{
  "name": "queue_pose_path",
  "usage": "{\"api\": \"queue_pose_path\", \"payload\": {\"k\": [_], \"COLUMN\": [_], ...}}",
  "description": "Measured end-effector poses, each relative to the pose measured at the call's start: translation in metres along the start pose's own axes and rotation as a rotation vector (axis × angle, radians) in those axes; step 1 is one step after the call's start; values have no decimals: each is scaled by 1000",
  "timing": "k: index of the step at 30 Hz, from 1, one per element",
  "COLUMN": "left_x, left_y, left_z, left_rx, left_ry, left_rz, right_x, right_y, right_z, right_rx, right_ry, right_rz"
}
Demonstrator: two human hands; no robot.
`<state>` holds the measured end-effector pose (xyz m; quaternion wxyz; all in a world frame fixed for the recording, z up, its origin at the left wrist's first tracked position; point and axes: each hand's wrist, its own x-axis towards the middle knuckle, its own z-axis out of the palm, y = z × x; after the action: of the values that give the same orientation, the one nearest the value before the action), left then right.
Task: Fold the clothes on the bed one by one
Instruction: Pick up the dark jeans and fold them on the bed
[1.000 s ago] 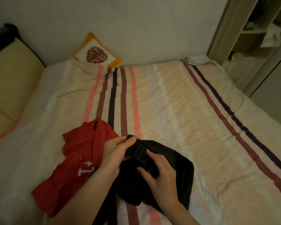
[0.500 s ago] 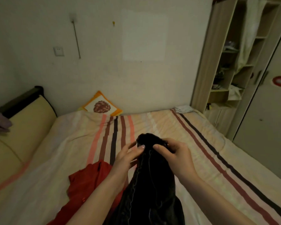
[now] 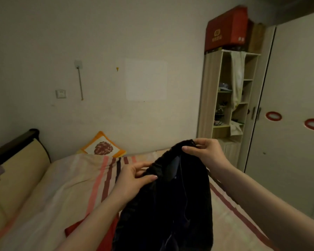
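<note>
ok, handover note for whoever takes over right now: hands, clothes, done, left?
Left hand: pinches the gathered top edge of the black garment, lower left end.
Right hand: pinches the same edge at its higher end.
The black garment hangs lifted between both hands above the striped bed, unfolded.
The red garment lies on the bed beneath the left forearm, mostly hidden, apparently unfolded.
Done: no folded clothes in view.
Left: probably spread and fold the black garment, then the red one.
</note>
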<state>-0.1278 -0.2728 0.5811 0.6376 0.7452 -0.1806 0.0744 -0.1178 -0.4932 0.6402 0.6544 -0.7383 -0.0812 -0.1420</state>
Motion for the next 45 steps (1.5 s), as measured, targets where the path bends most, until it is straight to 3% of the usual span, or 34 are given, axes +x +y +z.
{"api": "queue_pose_path", "payload": {"k": [9,19,23,31,35,45], "left_x": [-17,-66,-77,-61,-36,55], "left_y": [7,0,-14,0,21,71], "left_z": [22,68,98,202,234,268], "left_rx": [240,22,75,86,170,157], "left_ry": [-36,-247,-358,39,134,267], "left_rz": [55,-121,-201,-31,85,134], "right_x": [7,17,20,25,24,35], "right_y": [-38,-57,-58,-40,-27,-8], "right_z": [-49,-128,-171,-281,-341,-451], "right_rx": [-138,-224,-260,-240,-188,-205], "right_ry": [121,210,205,183,197,212], "right_rz": [-15,-6,-6,19,73,129]}}
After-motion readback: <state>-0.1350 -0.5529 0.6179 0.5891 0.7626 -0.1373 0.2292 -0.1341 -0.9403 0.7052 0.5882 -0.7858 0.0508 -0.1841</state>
